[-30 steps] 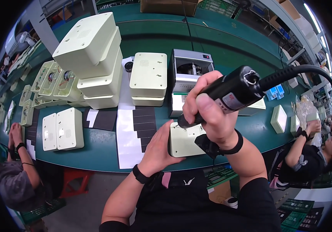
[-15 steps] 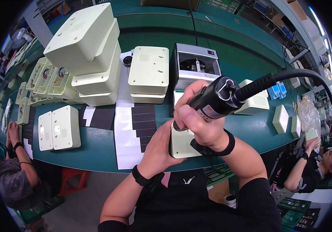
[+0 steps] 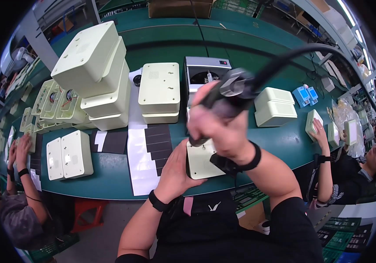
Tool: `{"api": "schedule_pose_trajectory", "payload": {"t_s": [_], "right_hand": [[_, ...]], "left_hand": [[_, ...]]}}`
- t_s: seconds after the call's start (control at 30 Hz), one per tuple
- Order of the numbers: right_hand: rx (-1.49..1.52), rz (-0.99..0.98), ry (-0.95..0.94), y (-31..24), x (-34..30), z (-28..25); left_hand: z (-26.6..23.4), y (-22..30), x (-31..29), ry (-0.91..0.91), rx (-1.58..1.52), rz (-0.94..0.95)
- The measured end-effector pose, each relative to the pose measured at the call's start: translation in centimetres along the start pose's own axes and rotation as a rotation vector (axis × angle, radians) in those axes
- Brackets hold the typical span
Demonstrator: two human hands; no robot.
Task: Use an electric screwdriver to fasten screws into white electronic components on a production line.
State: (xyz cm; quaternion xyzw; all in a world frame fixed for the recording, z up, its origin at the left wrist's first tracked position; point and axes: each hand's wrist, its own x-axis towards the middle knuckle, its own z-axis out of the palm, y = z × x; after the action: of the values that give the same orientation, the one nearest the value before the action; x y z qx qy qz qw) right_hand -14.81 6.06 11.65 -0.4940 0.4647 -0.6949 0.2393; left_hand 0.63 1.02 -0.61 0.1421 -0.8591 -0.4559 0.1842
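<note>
My right hand (image 3: 216,127) grips a black electric screwdriver (image 3: 227,94) with a thick black cable (image 3: 310,50) arching off to the right. Its tip points down at a pale green plastic housing (image 3: 201,162) lying at the near edge of the green bench (image 3: 109,179). My left hand (image 3: 177,168) clasps the left side of that housing and steadies it. The screwdriver's tip is hidden behind my right hand.
Stacks of pale green housings stand at the left (image 3: 96,83) and the middle (image 3: 159,92). Two flat housings (image 3: 69,155) lie near the front edge. Black pads on white backing sheets (image 3: 146,149), a grey box machine (image 3: 201,70). People work at the left (image 3: 21,153) and the right (image 3: 324,140).
My right hand and the screwdriver have shifted slightly over the housing, and the view has moved closer. My left hand still holds the housing.
</note>
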Motion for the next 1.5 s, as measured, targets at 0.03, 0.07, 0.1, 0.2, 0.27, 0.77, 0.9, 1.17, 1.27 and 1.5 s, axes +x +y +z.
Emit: {"api": "schedule_pose_trajectory", "payload": {"t_s": [0.03,0.07,0.1,0.2,0.27,0.77,0.9,1.17,1.27,1.5], "right_hand": [[0.055,-0.038,0.018,-1.0,0.4,-0.2],[0.052,-0.042,0.012,-2.2,0.9,-0.9],[-0.035,-0.081,0.087,-3.4,1.3,-1.8],[-0.147,-0.122,0.178,-3.8,2.3,-2.8],[-0.196,-0.124,0.214,-3.1,2.8,-3.4],[0.047,0.065,0.151,-3.8,-2.5,-3.1],[0.008,0.081,0.120,-3.4,-3.1,-3.4],[-0.001,0.117,0.118,-1.1,-4.3,-3.4],[-0.024,0.118,0.104,-0.3,-4.5,-3.4],[-0.073,0.105,0.078,1.0,-4.5,-3.9]], "left_hand": [[0.0,0.0,0.0,0.010,0.013,0.009],[0.1,0.0,0.2,0.016,0.013,0.012],[0.1,0.0,0.1,0.024,0.020,0.017],[0.1,0.1,0.0,0.043,0.036,0.026],[0.0,0.2,0.0,0.021,0.044,-0.009],[-0.2,0.4,0.3,0.007,0.009,-0.034],[-0.1,0.6,0.3,0.008,0.004,-0.038],[0.1,0.3,0.2,0.008,0.013,-0.038],[0.1,0.2,0.1,0.019,0.020,-0.027],[0.2,0.1,0.4,0.039,0.022,-0.002]]}}
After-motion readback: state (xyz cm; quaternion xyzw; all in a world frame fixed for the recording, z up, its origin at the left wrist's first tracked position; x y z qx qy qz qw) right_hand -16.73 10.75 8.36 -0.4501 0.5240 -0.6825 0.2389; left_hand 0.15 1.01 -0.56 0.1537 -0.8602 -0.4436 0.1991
